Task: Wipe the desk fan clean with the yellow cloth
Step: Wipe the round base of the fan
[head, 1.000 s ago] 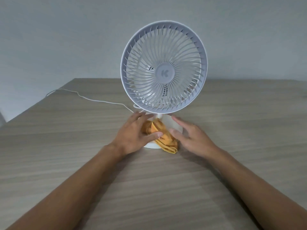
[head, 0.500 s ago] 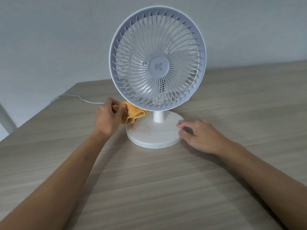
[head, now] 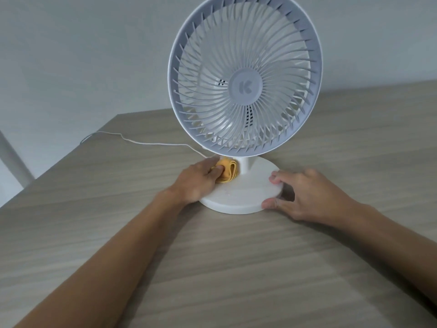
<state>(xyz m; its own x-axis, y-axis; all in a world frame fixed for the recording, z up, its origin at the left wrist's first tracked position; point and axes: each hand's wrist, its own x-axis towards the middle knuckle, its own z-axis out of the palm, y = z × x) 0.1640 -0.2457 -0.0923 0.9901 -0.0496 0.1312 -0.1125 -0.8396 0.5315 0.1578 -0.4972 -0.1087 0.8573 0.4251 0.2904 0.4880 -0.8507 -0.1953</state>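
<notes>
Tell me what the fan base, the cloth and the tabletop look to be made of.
Fan base: likely matte white moulded plastic, smooth and even.
Yellow cloth: soft fabric, folding in layers; weave unreadable.
Tabletop: wood-grain streaks, matte; possibly laminate.

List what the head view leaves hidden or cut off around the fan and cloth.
- Yellow cloth: mostly covered by the left hand holding it; only a folded end shows.
- Desk fan: top of the grille cut off by the frame's upper edge; its back faces away.
- White cord: far end drops behind the table edge.
- Right hand: palm side unseen against the base rim.
</notes>
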